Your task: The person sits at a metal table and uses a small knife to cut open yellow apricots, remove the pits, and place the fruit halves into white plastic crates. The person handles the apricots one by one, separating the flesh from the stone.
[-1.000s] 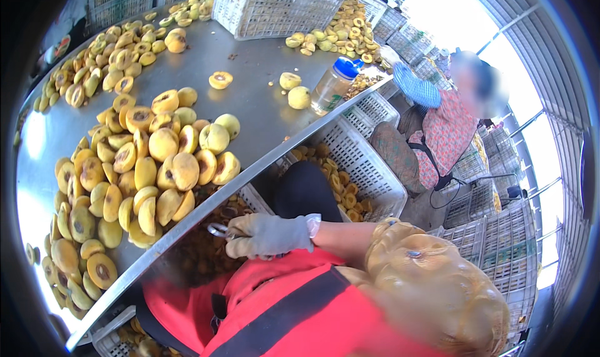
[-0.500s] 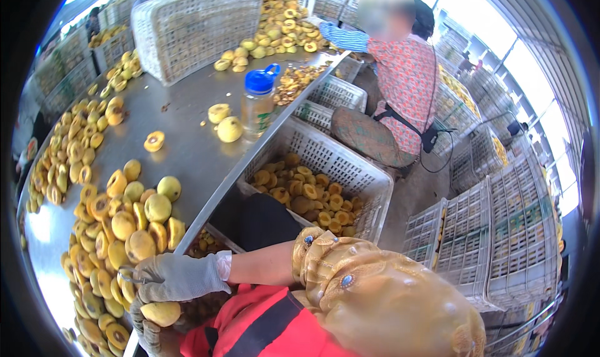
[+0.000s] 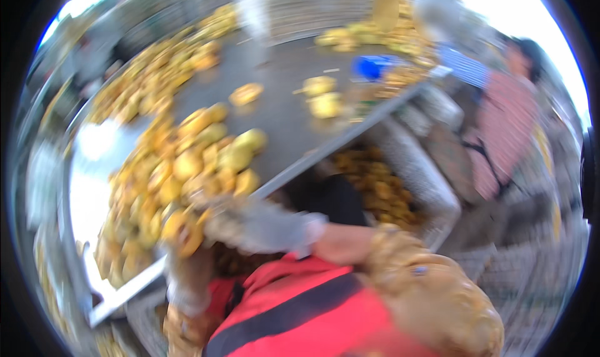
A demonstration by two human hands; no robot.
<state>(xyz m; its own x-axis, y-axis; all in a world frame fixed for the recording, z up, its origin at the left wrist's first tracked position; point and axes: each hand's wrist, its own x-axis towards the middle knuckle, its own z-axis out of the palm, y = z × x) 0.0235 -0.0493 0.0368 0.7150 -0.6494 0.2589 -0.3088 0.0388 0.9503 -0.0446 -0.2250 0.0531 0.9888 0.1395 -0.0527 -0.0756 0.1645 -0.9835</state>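
Note:
My left hand (image 3: 189, 274), in a pale glove at the table's near edge, is closed round a halved yellow peach (image 3: 182, 233). The fruit's cut face, with a dark reddish centre, points up. Close beside it is my right hand (image 3: 240, 222), in a grey glove with a clear cuff. Its fingers are smeared by motion, so whether they hold anything does not show. Just beyond both hands lies a heap of whole and halved yellow peaches (image 3: 187, 164) on the metal table (image 3: 275, 138).
A clear bottle with a blue cap (image 3: 373, 67) stands near the table's right edge, with two peaches (image 3: 325, 105) to its left. Below that edge is a white crate (image 3: 431, 194) of peach halves. A co-worker (image 3: 503, 116) sits at the far right. Another crate (image 3: 300, 13) stands at the back.
The whole view has swung, and the scene has shifted right and blurred. The cut face of the peach in my left hand now shows. The metal tool seen earlier in my right hand cannot be made out.

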